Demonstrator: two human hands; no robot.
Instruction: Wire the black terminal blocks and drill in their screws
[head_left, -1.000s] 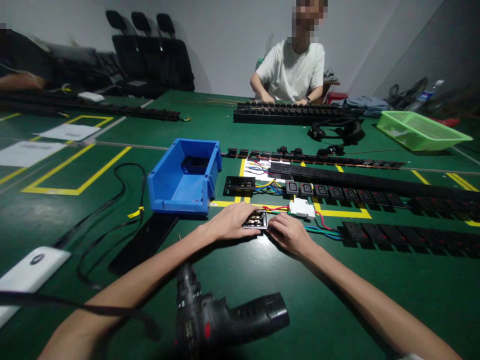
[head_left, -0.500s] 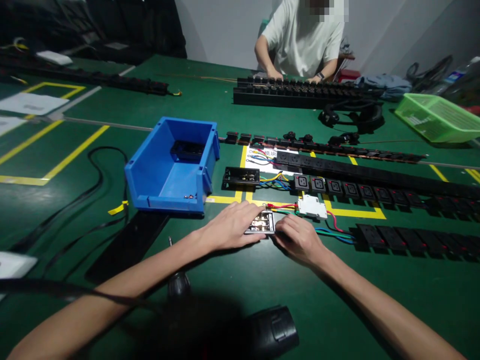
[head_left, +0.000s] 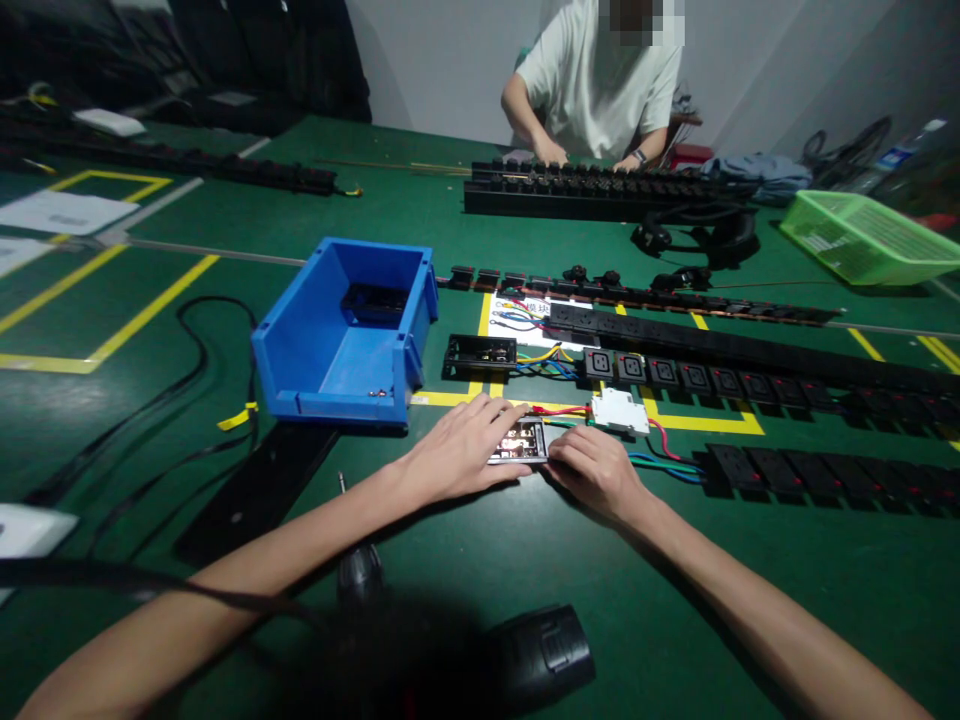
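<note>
My left hand is wrapped over a small open module housing with brass-coloured metal contacts inside, gripping it on the table. At the housing's right end, my right hand is closed in a pinch; its fingertips hide what they hold. Blue and green wires run from behind that hand to a black socket strip on the right. Just beyond my hands lies a white circuit breaker with red wires. A similar black housing is wired to another row of sockets.
To the left stands a blue bin with a black housing and small metal parts in it. A dark power screwdriver lies close in front of me. Across the table, a co-worker handles long black strips. A green basket sits at right.
The view has shifted slightly. Both hands stay at the housing in nearly the same pose, and the housing has barely moved.
</note>
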